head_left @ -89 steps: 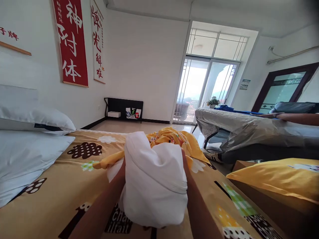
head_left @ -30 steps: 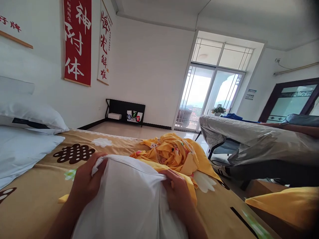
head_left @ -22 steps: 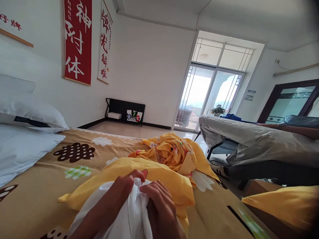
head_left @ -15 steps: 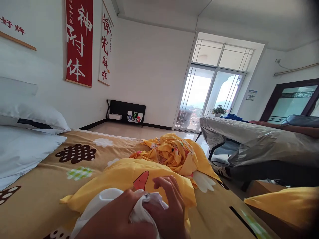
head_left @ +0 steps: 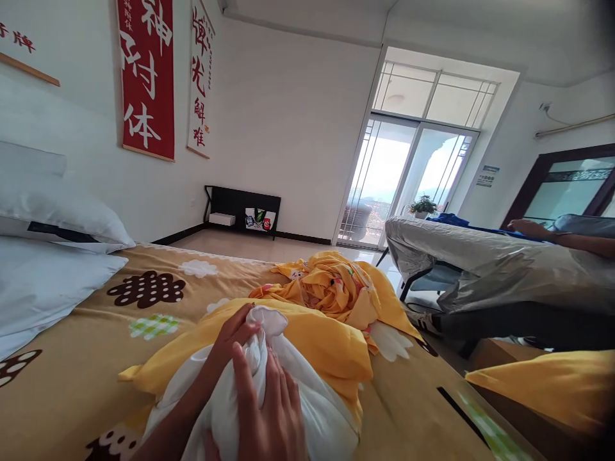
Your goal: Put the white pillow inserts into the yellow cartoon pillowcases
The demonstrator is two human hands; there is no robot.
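Note:
A white pillow (head_left: 312, 390) lies bunched at the near side of the bed, partly over a yellow pillowcase (head_left: 321, 333). My left hand (head_left: 235, 330) is closed on the pillow's gathered far corner, whose tip pokes up past the fingers. Just nearer to me, my right hand (head_left: 271, 397) straddles the same bunched fabric, thumb on one side and long fingers on the other. The pillow hides part of the pillowcase and some of my fingertips. Beyond them a crumpled yellow printed cloth (head_left: 331, 288) is heaped on the patterned bedsheet (head_left: 192, 291).
White pillows (head_left: 52, 275) rest at the left. Along the right is a plastic-covered table (head_left: 471, 256), where another person's arm (head_left: 583, 243) reaches over blue cloth. More yellow fabric (head_left: 552, 384) lies at lower right near a cardboard box (head_left: 504, 355). A low black shelf (head_left: 243, 208) stands by the wall.
My left hand has moved forward and left with the pillow's corner, which now stands up. The right hand has come back and left onto the fabric. More white pillow shows over the pillowcase.

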